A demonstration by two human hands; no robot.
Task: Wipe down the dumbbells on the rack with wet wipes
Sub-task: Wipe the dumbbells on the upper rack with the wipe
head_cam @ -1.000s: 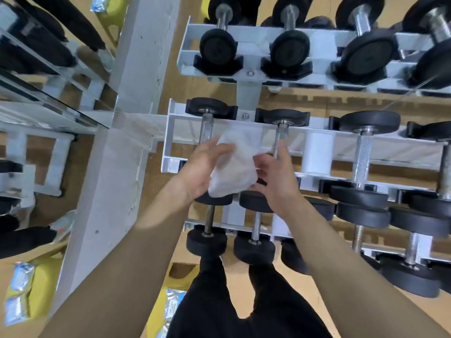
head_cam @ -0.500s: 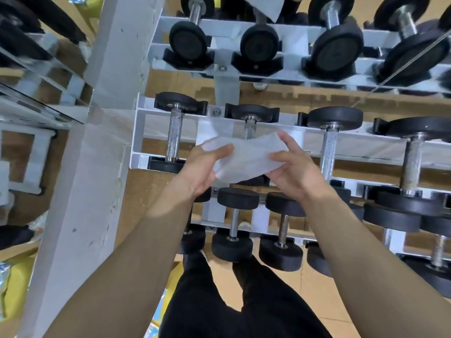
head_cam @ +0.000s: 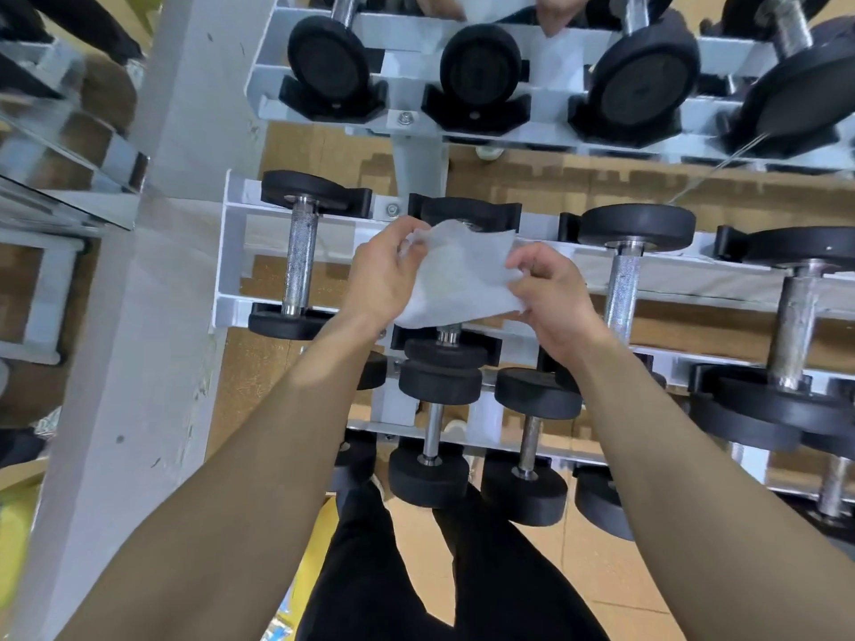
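- The left hand [head_cam: 384, 276] has its fingers curled narrow, pinching the left edge of the wet wipe [head_cam: 462, 279] between thumb and fingertips.
- The wet wipe is a white sheet held stretched between both hands over the middle tier of the rack [head_cam: 230, 252]. It hides the handle of the 2nd dumbbell [head_cam: 445, 353]; whether it touches that handle cannot be told.
- The right hand [head_cam: 555, 300] pinches the sheet's right edge with thumb and fingers and holds nothing else.
- Step in hand, as judged: the sheet is being spread or refolded. Wiping of the 2nd dumbbell appears not yet begun.
- Next move, as judged: lower the sheet onto the handle, wrap it with 1 hand, and rub along the knurled bar, then over both black heads. The pull should stay light enough to leave the dumbbell seated in its cradles.
- Rack, left to right: a white steel frame with 3 tiers in view. On the middle tier the leftmost dumbbell [head_cam: 300, 256] lies near the left hand, the 2nd lies under the sheet, and the 3rd dumbbell [head_cam: 622, 279] lies just beside the right hand; larger ones follow.
- Room, left to right: a mirror panel [head_cam: 60, 145], a pale pillar [head_cam: 139, 363] just beside the rack's left end, and tan floor [head_cam: 532, 187] between the tiers. The person's black trousers [head_cam: 370, 571] show below.
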